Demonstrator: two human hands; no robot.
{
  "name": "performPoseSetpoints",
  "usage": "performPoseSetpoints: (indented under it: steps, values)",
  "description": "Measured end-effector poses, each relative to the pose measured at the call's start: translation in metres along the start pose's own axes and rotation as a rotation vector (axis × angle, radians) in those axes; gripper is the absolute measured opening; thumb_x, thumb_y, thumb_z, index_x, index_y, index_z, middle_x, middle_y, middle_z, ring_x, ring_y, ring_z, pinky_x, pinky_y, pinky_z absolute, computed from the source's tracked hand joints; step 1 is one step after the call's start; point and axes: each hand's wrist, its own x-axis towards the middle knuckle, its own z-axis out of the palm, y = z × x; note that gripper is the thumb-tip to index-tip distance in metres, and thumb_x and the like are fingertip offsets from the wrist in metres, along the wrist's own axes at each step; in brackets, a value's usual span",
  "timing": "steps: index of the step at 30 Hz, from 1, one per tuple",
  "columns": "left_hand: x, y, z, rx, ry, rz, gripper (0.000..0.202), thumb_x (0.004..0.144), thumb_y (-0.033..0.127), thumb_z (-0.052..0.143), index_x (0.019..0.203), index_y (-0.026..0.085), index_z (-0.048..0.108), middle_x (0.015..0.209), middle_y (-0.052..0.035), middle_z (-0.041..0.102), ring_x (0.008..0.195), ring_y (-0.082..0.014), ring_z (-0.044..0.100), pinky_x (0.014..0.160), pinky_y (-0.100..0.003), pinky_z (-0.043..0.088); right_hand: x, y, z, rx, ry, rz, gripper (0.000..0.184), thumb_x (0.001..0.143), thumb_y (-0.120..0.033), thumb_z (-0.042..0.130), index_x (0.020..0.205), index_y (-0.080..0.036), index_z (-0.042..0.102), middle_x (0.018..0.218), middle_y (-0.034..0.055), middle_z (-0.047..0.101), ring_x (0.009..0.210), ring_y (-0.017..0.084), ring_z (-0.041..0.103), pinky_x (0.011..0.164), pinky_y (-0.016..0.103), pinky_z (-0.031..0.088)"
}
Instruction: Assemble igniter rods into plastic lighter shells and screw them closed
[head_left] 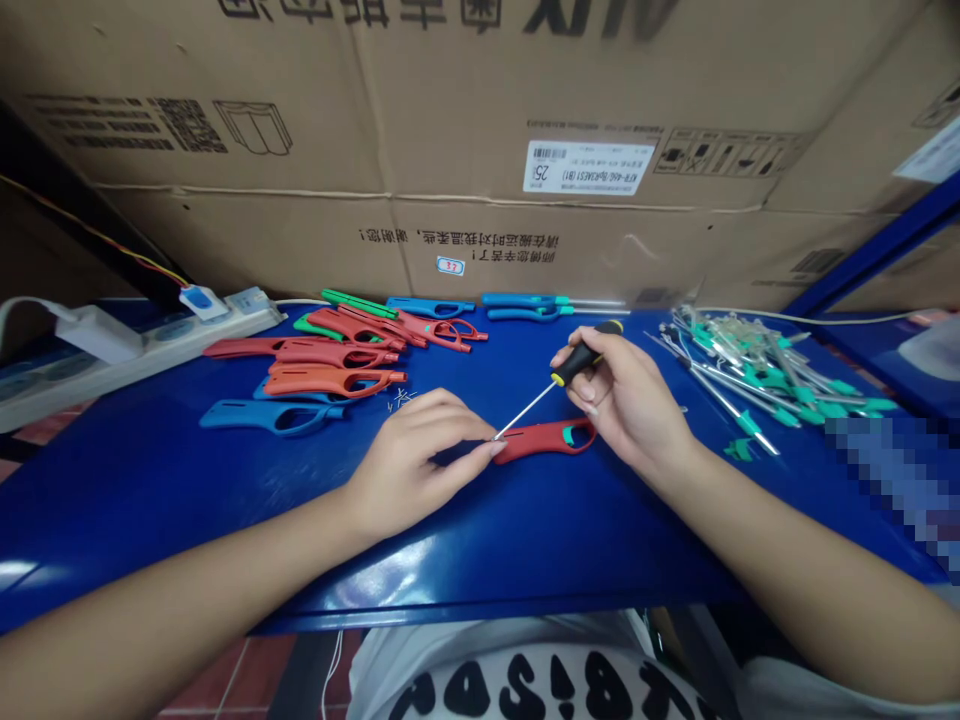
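My right hand (622, 400) grips the black and yellow handle of a screwdriver (571, 368), its shaft slanting down to the left. The tip meets the thumb and forefinger of my left hand (420, 455), which are pinched together; whatever small thing they hold is hidden. Directly below the tip is the left end of a red lighter casing (536, 442), lying flat on the blue table (450, 560). A green trigger piece (576, 434) shows inside the casing's loop, close under my right hand.
Several red, orange, blue and green lighter casings (330, 380) lie at the left. Blue lighters with metal rods (525, 305) lie at the back. A pile of rods with green parts (780, 375) is at the right. A power strip (165, 345) stands far left, before a cardboard box (450, 130).
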Motion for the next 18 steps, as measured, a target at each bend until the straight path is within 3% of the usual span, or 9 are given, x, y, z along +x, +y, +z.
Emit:
performPoseSetpoints:
  steps: [18]
  values:
    - [-0.001,-0.0035,0.0008,0.062,-0.07,0.01,0.006,0.091,0.017,0.069,0.096,0.017,0.072,0.09,-0.0025,0.076,0.08,-0.0163,0.063,0.078,-0.032,0.05,-0.0011,0.0024,-0.0002,-0.035,-0.055,-0.025,0.015,0.085,-0.03,0.068,0.079,-0.02,0.059,0.073,0.0026,0.07,0.04,0.006,0.045,0.037,0.022,0.031]
